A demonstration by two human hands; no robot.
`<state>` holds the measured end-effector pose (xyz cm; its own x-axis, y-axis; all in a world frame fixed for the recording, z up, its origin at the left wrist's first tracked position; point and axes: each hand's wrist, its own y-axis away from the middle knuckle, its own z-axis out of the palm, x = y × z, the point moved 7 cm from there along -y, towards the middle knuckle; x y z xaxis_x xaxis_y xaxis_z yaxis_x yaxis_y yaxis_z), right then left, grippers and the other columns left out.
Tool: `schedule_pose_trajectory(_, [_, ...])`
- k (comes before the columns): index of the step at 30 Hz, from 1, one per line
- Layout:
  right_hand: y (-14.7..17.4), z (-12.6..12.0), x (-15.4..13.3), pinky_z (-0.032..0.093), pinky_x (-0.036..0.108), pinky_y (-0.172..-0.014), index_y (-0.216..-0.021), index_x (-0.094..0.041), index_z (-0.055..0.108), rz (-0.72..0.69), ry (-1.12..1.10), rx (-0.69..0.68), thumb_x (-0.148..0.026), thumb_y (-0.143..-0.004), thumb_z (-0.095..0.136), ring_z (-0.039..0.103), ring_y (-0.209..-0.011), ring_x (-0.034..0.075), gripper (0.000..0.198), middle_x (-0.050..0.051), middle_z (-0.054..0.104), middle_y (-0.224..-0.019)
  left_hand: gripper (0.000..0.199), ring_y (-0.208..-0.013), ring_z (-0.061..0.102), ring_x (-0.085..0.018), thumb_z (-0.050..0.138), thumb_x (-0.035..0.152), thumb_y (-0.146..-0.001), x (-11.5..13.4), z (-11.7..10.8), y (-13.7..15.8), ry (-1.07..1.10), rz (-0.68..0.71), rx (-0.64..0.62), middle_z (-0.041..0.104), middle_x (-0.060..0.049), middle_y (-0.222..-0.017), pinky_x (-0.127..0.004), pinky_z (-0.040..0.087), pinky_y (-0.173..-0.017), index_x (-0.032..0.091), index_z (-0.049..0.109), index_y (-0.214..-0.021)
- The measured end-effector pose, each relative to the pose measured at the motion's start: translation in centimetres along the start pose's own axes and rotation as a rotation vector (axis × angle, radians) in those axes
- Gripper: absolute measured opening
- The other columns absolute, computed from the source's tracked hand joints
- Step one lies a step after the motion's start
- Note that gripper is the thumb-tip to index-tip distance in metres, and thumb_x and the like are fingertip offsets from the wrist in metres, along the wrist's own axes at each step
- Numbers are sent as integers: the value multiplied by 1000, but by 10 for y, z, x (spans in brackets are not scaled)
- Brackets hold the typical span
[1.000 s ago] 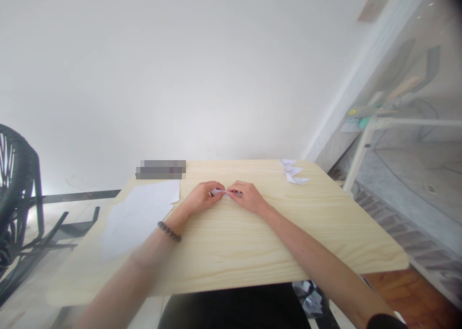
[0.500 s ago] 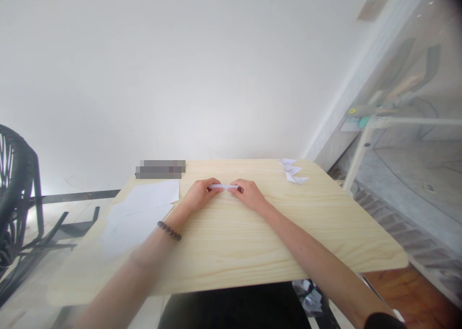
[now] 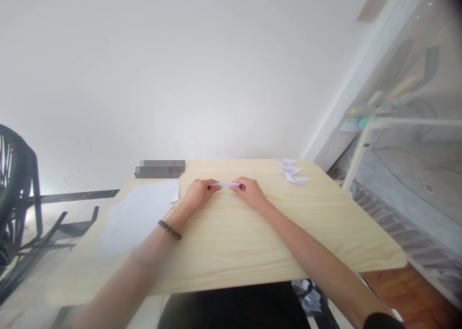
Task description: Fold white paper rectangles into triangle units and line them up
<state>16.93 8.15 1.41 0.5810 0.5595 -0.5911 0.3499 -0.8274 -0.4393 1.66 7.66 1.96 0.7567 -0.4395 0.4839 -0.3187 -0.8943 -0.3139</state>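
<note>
A small piece of folded white paper (image 3: 225,185) is held over the middle of the wooden table (image 3: 231,252). My left hand (image 3: 199,193) pinches its left end, and a dark beaded bracelet (image 3: 169,230) circles that wrist. At the other end, the fingers of my right hand (image 3: 250,192) grip the paper between thumb and fingertips. How the paper is folded is too small to make out. Loose white sheets (image 3: 144,213) lie left of my left hand. Several pointed folded-paper pieces (image 3: 291,170) sit together at the far right of the table.
At the back left corner of the table is a blurred-out dark object (image 3: 160,169). A black woven chair (image 3: 21,184) stands to the left. The wall (image 3: 231,69) rises behind the table, and a white metal frame (image 3: 357,160) stands to the right.
The paper between my hands shows slightly more of its width, and my fingers have shifted a little on it. My right hand is slightly higher. The other things have stayed in place.
</note>
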Motion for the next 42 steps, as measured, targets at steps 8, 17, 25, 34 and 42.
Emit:
schedule_pose_trajectory(8, [1,-6,-2,40,21,-59,-100,-20,55,15,-139,36,-27,-80,45,50,-59,9,24,0,60,-79,33,-70,56,-13,41,40,-81,6,-5,1,159,62,33,63,-1,-93,-22,43,-67,22,57,-103])
schedule_pose_trajectory(17, [2,-7,-9,40,22,-63,-103,-22,54,-69,-119,42,-22,-81,41,49,-61,9,25,1,60,-91,27,-76,56,-13,46,31,-78,9,-2,2,211,109,17,60,-1,-99,-24,45,-69,22,54,-102])
schedule_pose_trajectory(25, [3,-5,-11,40,23,-66,-103,-21,54,-80,-80,24,-23,-82,42,51,-67,10,25,2,60,-88,23,-76,57,-14,46,28,-76,8,-1,2,193,96,4,62,-2,-94,-23,44,-68,20,56,-95])
schedule_pose_trajectory(34, [3,-6,-17,39,29,-83,-96,-20,57,-144,-5,46,-18,-82,40,50,-94,15,22,5,59,-96,21,-61,56,-11,47,33,-76,5,0,2,154,38,-18,64,-1,-79,-21,44,-60,18,61,-82])
schedule_pose_trajectory(42, [3,-3,-10,40,26,-75,-86,-18,59,-72,29,48,-14,-78,43,53,-81,12,18,3,60,-85,24,-73,58,-12,45,30,-79,15,1,5,235,154,-69,64,-3,-88,-19,45,-61,18,65,-84])
